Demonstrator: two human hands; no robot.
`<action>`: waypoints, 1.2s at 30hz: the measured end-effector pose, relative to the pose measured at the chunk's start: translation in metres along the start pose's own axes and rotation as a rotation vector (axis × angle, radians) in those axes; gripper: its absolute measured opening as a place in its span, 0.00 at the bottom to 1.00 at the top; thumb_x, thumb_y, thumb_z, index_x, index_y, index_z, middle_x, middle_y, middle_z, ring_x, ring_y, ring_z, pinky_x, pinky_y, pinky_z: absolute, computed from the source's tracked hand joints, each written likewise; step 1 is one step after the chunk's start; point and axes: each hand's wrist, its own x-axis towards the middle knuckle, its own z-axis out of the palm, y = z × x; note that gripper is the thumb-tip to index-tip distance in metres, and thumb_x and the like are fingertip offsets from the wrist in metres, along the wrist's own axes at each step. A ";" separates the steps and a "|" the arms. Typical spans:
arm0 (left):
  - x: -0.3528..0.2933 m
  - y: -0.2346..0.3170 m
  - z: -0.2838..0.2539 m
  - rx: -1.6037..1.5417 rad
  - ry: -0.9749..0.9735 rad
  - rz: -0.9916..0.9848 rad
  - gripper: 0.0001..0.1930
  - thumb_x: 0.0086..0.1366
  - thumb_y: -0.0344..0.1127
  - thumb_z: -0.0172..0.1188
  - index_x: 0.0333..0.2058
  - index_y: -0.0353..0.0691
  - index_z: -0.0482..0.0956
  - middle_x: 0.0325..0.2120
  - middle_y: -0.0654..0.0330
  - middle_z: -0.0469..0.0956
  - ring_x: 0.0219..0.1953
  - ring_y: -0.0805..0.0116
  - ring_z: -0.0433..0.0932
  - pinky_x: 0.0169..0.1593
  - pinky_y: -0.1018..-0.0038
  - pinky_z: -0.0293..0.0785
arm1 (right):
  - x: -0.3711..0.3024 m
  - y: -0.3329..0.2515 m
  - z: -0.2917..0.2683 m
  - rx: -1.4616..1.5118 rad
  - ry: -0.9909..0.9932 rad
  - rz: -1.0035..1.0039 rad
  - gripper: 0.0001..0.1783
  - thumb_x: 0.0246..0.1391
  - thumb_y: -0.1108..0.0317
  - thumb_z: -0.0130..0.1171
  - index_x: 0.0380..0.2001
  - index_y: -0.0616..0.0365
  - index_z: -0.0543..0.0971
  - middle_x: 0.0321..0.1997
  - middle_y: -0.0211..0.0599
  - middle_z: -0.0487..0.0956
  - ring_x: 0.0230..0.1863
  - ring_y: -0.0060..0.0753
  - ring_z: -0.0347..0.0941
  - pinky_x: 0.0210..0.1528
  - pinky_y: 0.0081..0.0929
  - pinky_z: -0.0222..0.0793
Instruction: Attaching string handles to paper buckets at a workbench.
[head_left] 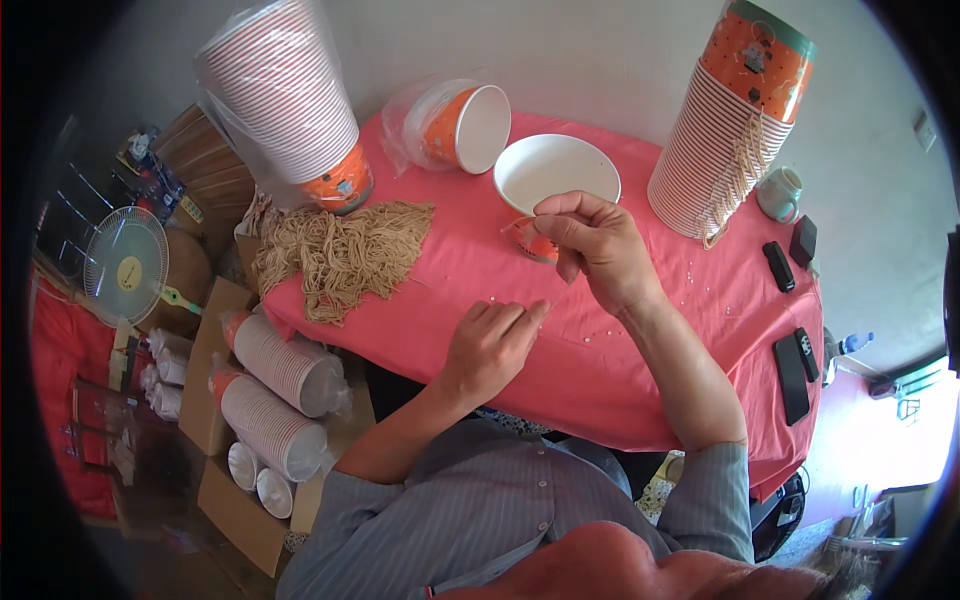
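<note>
My right hand (604, 248) is raised in front of an orange paper bucket (535, 243) with a white inside, which stands upright on the table. Its thumb and forefinger are pinched together. A faint, thin thing shows near the fingertips, too small to name. Lower and to the left, my left hand (488, 345) hovers near the table's front edge, back up, with its fingers bent and close together. Whatever those fingers hold, if anything, is hidden. Left of it lies a loose heap of tan cords (345, 258).
Pink cloth (450, 240) covers the table. Tall stacks of paper buckets stand at back left (285, 100) and right (690, 150), cords draped on the latter. A wrapped bucket (481, 130) lies between. Beside the right edge are a mug (778, 195) and a phone (790, 382). A carton (240, 510) holds stacked buckets.
</note>
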 end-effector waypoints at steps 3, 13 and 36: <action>-0.007 0.002 0.006 0.032 -0.070 0.034 0.19 0.63 0.31 0.73 0.53 0.38 0.88 0.30 0.63 0.78 0.30 0.64 0.79 0.39 0.65 0.76 | 0.001 -0.004 -0.003 -0.014 0.037 -0.026 0.04 0.72 0.73 0.67 0.46 0.59 0.87 0.40 0.40 0.91 0.19 0.18 0.73 0.22 0.17 0.68; 0.027 -0.041 -0.038 -0.195 -0.106 -0.061 0.18 0.70 0.35 0.72 0.56 0.40 0.87 0.50 0.54 0.88 0.51 0.51 0.88 0.56 0.56 0.83 | 0.006 -0.012 -0.020 -0.070 0.010 -0.014 0.10 0.72 0.73 0.66 0.53 0.59 0.86 0.44 0.40 0.92 0.22 0.19 0.76 0.27 0.20 0.74; 0.094 -0.094 -0.014 -0.452 -0.070 -0.477 0.11 0.74 0.35 0.73 0.43 0.32 0.86 0.27 0.54 0.87 0.29 0.75 0.82 0.35 0.68 0.77 | 0.010 0.010 -0.007 -0.577 0.244 -0.286 0.09 0.70 0.69 0.70 0.48 0.62 0.90 0.42 0.36 0.93 0.45 0.22 0.89 0.48 0.26 0.84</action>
